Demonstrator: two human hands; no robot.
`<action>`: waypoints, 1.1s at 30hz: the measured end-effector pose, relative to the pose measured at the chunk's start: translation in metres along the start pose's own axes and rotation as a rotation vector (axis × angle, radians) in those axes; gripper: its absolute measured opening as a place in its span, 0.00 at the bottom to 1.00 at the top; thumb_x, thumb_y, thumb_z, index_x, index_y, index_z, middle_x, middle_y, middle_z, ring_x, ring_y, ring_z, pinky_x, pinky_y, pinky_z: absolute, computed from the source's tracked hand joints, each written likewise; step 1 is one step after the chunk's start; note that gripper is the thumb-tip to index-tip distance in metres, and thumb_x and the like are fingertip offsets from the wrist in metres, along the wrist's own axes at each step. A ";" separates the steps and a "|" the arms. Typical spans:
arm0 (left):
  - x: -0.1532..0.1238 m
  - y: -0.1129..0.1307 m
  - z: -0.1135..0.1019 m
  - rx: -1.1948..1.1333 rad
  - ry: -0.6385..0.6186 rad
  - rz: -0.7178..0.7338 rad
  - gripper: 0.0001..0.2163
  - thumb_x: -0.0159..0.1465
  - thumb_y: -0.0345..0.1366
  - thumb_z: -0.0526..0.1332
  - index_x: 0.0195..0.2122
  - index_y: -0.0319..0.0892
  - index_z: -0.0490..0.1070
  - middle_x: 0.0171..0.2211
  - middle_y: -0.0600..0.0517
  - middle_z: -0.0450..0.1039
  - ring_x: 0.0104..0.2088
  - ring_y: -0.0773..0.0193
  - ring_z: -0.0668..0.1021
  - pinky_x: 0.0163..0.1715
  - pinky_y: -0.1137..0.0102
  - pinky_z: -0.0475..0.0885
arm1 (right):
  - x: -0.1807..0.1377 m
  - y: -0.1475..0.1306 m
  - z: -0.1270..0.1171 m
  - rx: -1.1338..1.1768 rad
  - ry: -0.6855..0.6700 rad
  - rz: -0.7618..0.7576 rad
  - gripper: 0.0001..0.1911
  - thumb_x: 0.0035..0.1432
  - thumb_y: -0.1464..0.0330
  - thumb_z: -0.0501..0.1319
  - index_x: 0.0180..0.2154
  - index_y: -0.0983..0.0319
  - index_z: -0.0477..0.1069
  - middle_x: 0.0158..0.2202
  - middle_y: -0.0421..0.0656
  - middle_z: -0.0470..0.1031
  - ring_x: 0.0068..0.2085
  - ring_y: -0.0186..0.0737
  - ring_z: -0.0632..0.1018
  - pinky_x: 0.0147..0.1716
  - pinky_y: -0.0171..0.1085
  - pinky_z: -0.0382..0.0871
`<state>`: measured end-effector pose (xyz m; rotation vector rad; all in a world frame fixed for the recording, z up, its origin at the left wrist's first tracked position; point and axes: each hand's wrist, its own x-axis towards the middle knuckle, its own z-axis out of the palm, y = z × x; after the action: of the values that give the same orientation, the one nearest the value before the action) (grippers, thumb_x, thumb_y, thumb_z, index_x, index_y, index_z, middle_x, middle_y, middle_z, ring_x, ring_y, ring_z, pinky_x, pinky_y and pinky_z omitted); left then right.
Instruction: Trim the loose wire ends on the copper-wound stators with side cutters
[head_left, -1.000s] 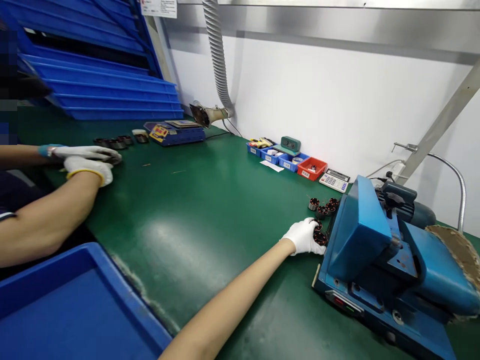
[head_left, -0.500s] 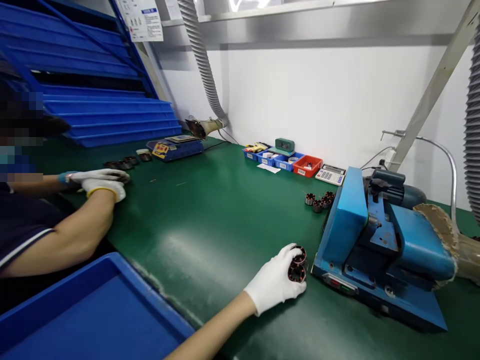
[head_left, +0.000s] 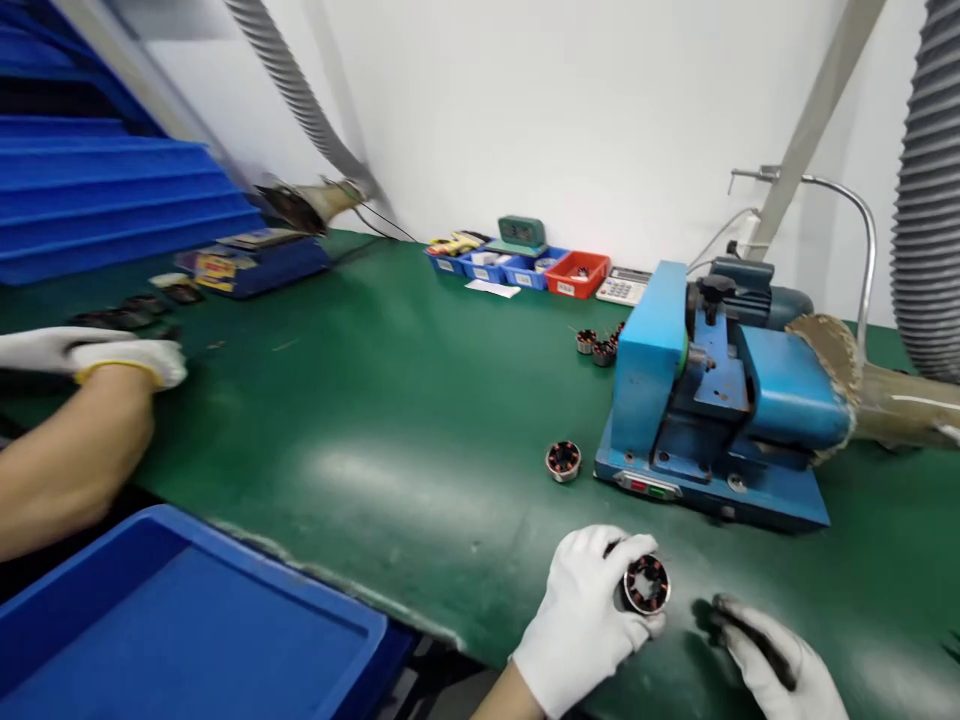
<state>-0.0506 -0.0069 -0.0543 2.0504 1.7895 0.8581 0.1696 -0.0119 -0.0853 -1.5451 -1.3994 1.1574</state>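
My left hand (head_left: 589, 615), in a white glove, is closed round a small round motor stator (head_left: 646, 584) with copper windings, held just above the green table (head_left: 420, 400) near its front edge. My right hand (head_left: 784, 665), also gloved, comes in at the lower right, a short way from the stator. It is blurred, with a dark streak across its fingers that I cannot make out. A second stator (head_left: 563, 461) lies alone on the table, just left of the blue machine (head_left: 712, 400).
More stators (head_left: 596, 347) sit behind the machine's left corner. Small blue and red bins (head_left: 517, 268) and a calculator (head_left: 621, 287) line the back wall. A blue tray (head_left: 187, 630) lies at the front left. A co-worker's gloved hands (head_left: 112, 355) rest at the far left. A ribbed hose (head_left: 930, 190) hangs on the right.
My left hand has pulled back from the machine toward the front edge with two stators. One now lies on the table, the other stays in my grip. My right hand has come into view.
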 end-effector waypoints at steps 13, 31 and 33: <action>0.001 0.032 0.036 -0.239 -0.219 0.331 0.47 0.53 0.34 0.69 0.65 0.46 0.36 0.48 0.45 0.73 0.51 0.53 0.74 0.52 0.58 0.71 | -0.005 -0.043 -0.023 -0.009 -0.089 -0.010 0.17 0.40 0.69 0.70 0.38 0.58 0.80 0.37 0.47 0.80 0.36 0.48 0.78 0.35 0.39 0.73; 0.005 0.038 0.032 -0.247 -0.254 0.256 0.39 0.53 0.37 0.68 0.61 0.46 0.46 0.51 0.44 0.71 0.53 0.50 0.72 0.55 0.53 0.68 | -0.004 -0.032 -0.036 0.489 0.213 0.045 0.21 0.44 0.53 0.69 0.37 0.60 0.78 0.32 0.47 0.80 0.28 0.42 0.79 0.27 0.38 0.74; 0.005 0.035 0.031 -0.261 -0.286 0.277 0.38 0.54 0.34 0.67 0.62 0.47 0.45 0.52 0.45 0.71 0.54 0.51 0.71 0.55 0.54 0.68 | -0.005 -0.036 -0.016 0.368 0.071 0.052 0.20 0.39 0.58 0.73 0.35 0.60 0.79 0.33 0.47 0.80 0.31 0.45 0.80 0.29 0.39 0.75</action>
<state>-0.0035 -0.0032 -0.0575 2.1463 1.1987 0.7741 0.1734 -0.0109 -0.0453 -1.3509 -1.0354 1.2951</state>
